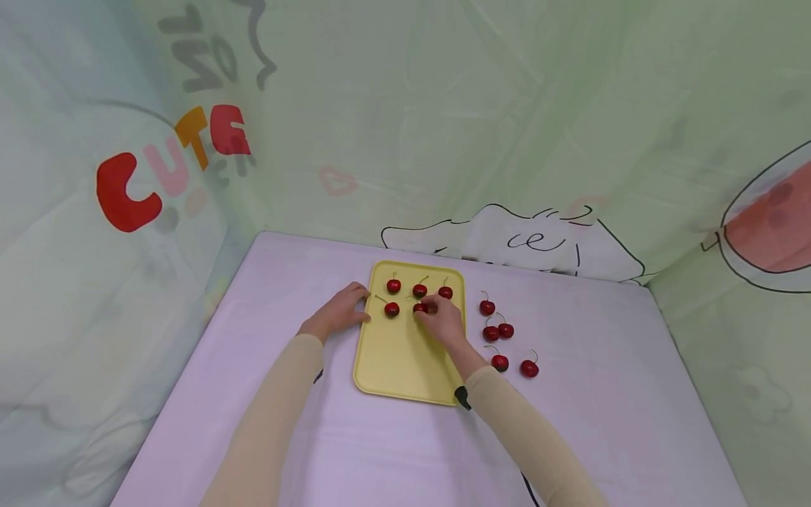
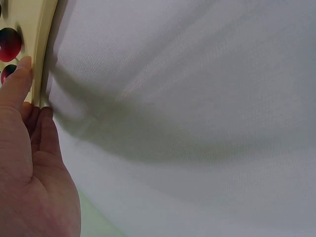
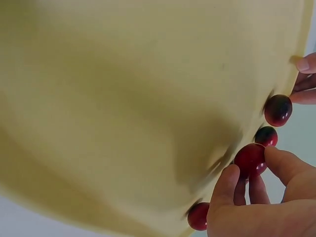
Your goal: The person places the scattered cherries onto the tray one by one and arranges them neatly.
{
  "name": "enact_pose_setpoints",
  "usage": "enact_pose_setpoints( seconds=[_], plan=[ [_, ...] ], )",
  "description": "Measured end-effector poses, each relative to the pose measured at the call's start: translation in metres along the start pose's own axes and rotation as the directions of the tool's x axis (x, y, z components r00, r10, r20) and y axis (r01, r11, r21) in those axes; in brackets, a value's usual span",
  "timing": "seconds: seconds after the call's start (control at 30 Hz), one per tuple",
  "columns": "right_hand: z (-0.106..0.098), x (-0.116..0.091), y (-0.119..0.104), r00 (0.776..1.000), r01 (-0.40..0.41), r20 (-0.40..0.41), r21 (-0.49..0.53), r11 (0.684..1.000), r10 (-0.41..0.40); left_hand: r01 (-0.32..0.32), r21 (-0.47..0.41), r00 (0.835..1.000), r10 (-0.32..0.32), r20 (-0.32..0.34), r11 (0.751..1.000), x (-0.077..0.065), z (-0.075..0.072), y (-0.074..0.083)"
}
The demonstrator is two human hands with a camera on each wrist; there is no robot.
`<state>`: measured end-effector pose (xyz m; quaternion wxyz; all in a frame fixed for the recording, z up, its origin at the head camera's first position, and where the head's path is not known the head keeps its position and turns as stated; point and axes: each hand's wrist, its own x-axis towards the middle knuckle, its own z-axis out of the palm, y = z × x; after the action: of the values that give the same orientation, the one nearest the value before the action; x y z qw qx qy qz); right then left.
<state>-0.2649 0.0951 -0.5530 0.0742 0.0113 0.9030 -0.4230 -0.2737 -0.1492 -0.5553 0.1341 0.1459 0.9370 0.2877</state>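
Observation:
A yellow tray (image 1: 399, 359) lies on the table. My left hand (image 1: 342, 310) is at its left rim, thumb over the edge and other fingers along the outer side in the left wrist view. Between thumb and fingers, my right hand (image 1: 445, 325) pinches a red cherry (image 3: 250, 159) low over the tray. Three cherries line the tray's far side: a left one (image 1: 393, 286), a middle one (image 1: 419, 290) and a right one (image 1: 445, 291). Another cherry (image 1: 391, 309) rests in front of the left one. The held cherry is level with it, partly hidden by my fingers.
To the right of the tray, several stemmed cherries lie on the pale cloth, among them a far one (image 1: 486, 307) and a near one (image 1: 529, 367). A printed curtain (image 1: 405, 127) rises behind the table (image 1: 608, 394) and along both sides.

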Motion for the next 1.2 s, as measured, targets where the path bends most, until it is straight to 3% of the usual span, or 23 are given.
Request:
enact_pose_setpoints(
  seconds=[1.2],
  plan=[
    [0.0023,-0.0024,-0.0018,1.0,0.019,0.003,-0.047,0.999,-0.019,-0.004,0.008,1.0,0.003,0.01,1.0,0.0006,-0.0007,-0.0001]
  ],
)
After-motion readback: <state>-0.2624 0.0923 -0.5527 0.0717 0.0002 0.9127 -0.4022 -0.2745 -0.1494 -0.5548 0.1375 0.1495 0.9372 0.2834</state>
